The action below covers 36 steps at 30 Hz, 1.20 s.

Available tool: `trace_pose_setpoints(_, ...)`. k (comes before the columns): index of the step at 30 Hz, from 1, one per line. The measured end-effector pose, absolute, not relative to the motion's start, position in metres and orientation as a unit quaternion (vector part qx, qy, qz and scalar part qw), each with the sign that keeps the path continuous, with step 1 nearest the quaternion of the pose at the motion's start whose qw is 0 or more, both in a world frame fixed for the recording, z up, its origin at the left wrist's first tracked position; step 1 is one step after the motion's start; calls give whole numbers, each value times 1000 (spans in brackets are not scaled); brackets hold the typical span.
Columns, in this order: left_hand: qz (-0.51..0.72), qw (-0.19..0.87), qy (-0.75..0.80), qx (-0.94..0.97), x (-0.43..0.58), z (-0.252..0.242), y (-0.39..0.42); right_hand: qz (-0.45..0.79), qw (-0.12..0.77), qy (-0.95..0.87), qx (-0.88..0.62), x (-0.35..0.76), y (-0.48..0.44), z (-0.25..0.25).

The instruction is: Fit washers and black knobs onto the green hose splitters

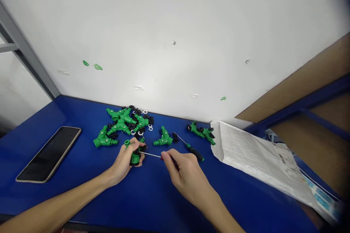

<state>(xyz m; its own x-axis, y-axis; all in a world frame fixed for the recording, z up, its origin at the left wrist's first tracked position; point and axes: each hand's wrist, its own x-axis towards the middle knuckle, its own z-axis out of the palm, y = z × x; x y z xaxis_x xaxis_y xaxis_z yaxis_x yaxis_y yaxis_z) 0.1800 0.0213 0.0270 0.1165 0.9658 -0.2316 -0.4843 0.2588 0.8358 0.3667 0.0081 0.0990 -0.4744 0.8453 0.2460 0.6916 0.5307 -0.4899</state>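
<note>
My left hand (pixel 128 157) is closed around a green Y-shaped hose connector (pixel 135 159) with black parts on it. In my right hand (pixel 182 169) is a screwdriver (pixel 151 154) with a thin metal shaft; a bit of red shows at its handle and my fingers hide the rest. The shaft points left and its tip meets the connector near a black part. Just beyond my hands lies another green Y connector (pixel 164 137), with small black pieces (pixel 175 137) beside it. A second screwdriver (pixel 195 151), dark with green bands, rests to the right.
Several green Y connectors (pixel 120 126) are heaped at the back left among black parts and white rings (pixel 150 127). A phone (pixel 49 154) lies at the left. Two connectors with black fittings (pixel 201 131) touch a white mailing bag (pixel 246 156) on the right. A white wall (pixel 164 62) closes off the back.
</note>
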Motion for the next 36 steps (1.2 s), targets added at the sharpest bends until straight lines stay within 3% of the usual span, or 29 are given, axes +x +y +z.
trace_pose_setpoints(5, 531, 693, 391, 290, 179, 28, 22, 181, 209, -850, -449, 376, 7, 104)
trace_pose_setpoints(11, 531, 678, 402, 311, 179, 24, 20, 6, 231, -907, -351, 374, 8, 90)
trace_pose_setpoints(16, 515, 651, 395, 394, 177, 13, 19, 137, 207, -853, -459, 370, 7, 96)
trace_pose_setpoints(21, 528, 682, 409, 299, 181, 22, 20, 200, 214, -839, -458, 374, 7, 109)
trace_pose_setpoints(25, 530, 690, 405, 281, 181, 30, 21, 25, 242, -904, -352, 373, 11, 99)
trace_pose_setpoints(28, 543, 673, 401, 303, 179, 28, 20, -106, 209, -923, -305, 371, 13, 90)
trace_pose_setpoints(30, 554, 651, 402, 328, 176, 24, 21, -68, 179, -929, -317, 370, 12, 88)
trace_pose_setpoints(36, 541, 588, 423, 427, 170, 11, 25, 212, 134, -842, -477, 369, 7, 101)
